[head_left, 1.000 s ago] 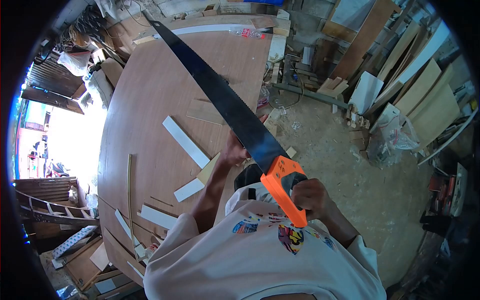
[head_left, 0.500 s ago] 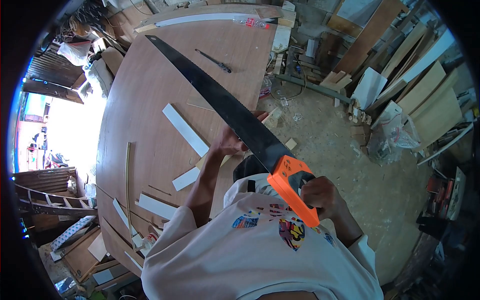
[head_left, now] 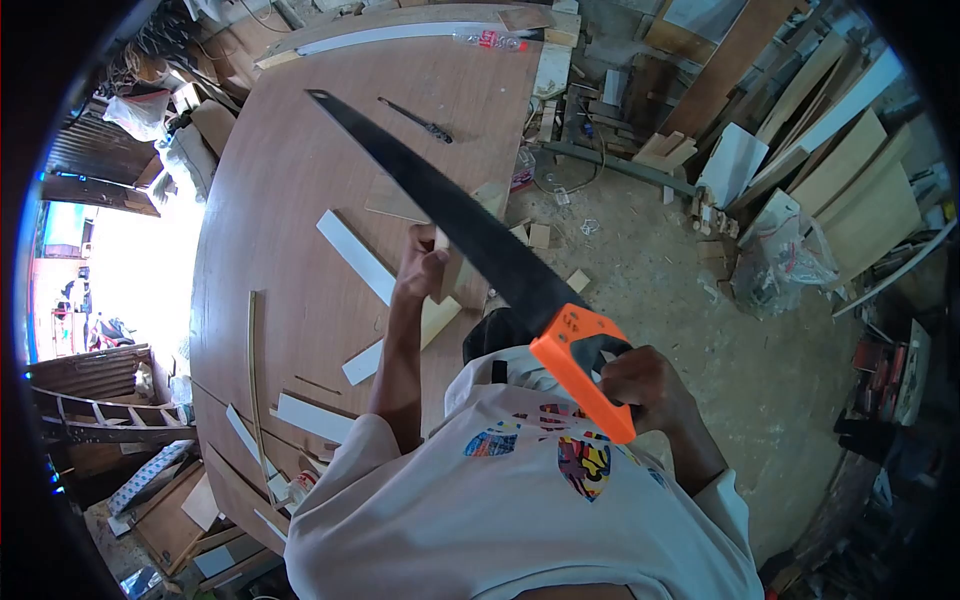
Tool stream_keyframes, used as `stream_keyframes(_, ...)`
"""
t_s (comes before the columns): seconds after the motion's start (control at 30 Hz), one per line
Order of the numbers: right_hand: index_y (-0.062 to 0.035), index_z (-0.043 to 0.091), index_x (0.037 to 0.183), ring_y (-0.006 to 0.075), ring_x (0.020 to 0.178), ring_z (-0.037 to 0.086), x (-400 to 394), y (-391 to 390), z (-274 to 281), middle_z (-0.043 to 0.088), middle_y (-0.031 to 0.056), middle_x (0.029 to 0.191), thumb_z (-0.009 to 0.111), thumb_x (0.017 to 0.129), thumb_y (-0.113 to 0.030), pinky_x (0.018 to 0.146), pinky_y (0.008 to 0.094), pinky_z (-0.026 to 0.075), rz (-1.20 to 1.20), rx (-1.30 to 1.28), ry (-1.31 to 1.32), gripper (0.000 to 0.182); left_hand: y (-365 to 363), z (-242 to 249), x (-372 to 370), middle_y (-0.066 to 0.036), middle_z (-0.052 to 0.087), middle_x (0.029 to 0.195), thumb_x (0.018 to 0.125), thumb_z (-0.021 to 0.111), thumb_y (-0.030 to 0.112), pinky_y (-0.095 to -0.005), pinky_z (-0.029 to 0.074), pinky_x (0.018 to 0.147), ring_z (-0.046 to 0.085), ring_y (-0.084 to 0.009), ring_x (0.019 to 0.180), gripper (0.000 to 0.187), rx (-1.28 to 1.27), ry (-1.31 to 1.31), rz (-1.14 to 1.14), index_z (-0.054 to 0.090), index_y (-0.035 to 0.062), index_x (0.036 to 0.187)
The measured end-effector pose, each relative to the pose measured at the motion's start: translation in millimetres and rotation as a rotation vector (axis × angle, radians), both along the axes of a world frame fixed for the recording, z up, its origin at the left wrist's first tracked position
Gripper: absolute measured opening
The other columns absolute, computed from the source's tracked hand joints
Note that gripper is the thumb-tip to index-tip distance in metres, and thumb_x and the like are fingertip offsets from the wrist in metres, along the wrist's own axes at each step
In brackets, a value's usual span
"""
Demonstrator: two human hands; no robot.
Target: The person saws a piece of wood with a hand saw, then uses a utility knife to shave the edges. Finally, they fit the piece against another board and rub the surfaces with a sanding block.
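Note:
My right hand [head_left: 640, 388] is wrapped around the orange handle of a hand saw [head_left: 470, 235]. The long dark blade slants up and left over the wooden table [head_left: 285, 160], toothed edge facing up and right. Left of the blade, my left hand [head_left: 422, 266] grips a piece of light wood [head_left: 452, 280] near the table's right edge; the blade hides part of this piece. Below that hand lies another pale wood piece [head_left: 438, 318]. A white strip [head_left: 353, 253] runs up and left from my forearm, and a thin flat board [head_left: 392, 198] rests just above.
A screwdriver-like tool [head_left: 416, 119] and a plastic bottle [head_left: 490, 40] lie toward the table's far end. More white strips [head_left: 312, 415] and a thin stick [head_left: 252, 390] are at lower left. Offcuts [head_left: 539, 236] lie on the floor; boards [head_left: 855, 165] lean at the right.
My left hand has moved left, out from behind the blade, and the wood piece in it now shows. The saw's tip has dropped slightly, while my right hand keeps its hold.

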State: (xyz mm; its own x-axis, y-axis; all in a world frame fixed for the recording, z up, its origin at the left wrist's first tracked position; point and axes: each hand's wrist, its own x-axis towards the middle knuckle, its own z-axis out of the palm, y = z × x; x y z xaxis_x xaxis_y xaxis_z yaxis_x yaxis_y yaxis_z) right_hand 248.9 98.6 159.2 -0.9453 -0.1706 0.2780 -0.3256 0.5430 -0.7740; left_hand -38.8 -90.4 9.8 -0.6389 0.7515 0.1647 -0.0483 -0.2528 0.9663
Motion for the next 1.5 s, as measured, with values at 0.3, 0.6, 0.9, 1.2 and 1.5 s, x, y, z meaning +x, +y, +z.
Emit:
stream_keyframes(0.3, -0.0046, 0.057, 0.077, 0.018, 0.047, 0.058, 7, -2, -33, 0.06, 0.0045, 0.061, 0.071, 0.07, 0.0, 0.047, 0.0268, 0.045, -0.503, -0.053, 0.126, 0.016, -14, 8, 19, -0.005, 0.066, 0.085, 0.067, 0.062, 0.031, -0.0225, 0.044, 0.064, 0.058, -0.0105, 0.073, 0.044, -0.208, -0.217, 0.109, 0.065, -0.0075, 0.089)
stream_keyframes(0.6, -0.002, 0.056, 0.079, 0.0063, 0.038, 0.044, -17, -16, -64, 0.05, -0.0008, 0.053, 0.066, 0.087, -0.009, 0.035, 0.0233, 0.031, -0.89, -0.856, -0.135, 0.015, 30, 79, 55, -0.015, 0.044, 0.139, 0.055, 0.091, 0.025, -0.0373, 0.031, 0.11, 0.044, -0.0244, 0.127, 0.098, -0.425, 0.425, 0.093, 0.043, -0.003, 0.136)
stream_keyframes(0.9, 0.0012, 0.059, 0.092, 0.0054, 0.035, 0.041, -30, -13, -74, 0.05, -0.0005, 0.055, 0.065, 0.089, -0.014, 0.033, 0.0224, 0.03, -0.887, -0.937, -0.25, 0.016, 43, 103, 58, -0.011, 0.049, 0.13, 0.049, 0.091, 0.024, -0.0382, 0.037, 0.104, 0.047, -0.0252, 0.121, 0.095, -0.423, 0.598, 0.097, 0.051, 0.0043, 0.133)
stream_keyframes(1.2, 0.0019, 0.061, 0.113, 0.0042, 0.035, 0.041, -51, -15, -63, 0.047, -0.0026, 0.053, 0.062, 0.09, -0.013, 0.034, 0.0221, 0.031, -0.841, -0.958, -0.244, 0.027, 55, 104, 60, -0.004, 0.05, 0.129, 0.043, 0.087, 0.027, -0.0386, 0.032, 0.102, 0.045, -0.0245, 0.119, 0.093, -0.493, 0.92, 0.107, 0.056, 0.01, 0.13)
stream_keyframes(1.5, -0.002, 0.061, 0.118, 0.0034, 0.036, 0.041, -51, -21, -56, 0.048, -0.0046, 0.054, 0.062, 0.088, -0.006, 0.035, 0.0216, 0.031, -0.852, -0.901, -0.226, 0.03, 60, 93, 66, -0.006, 0.05, 0.127, 0.044, 0.084, 0.023, -0.0382, 0.031, 0.105, 0.047, -0.0251, 0.117, 0.092, -0.497, 0.907, 0.05, 0.056, 0.0115, 0.131)
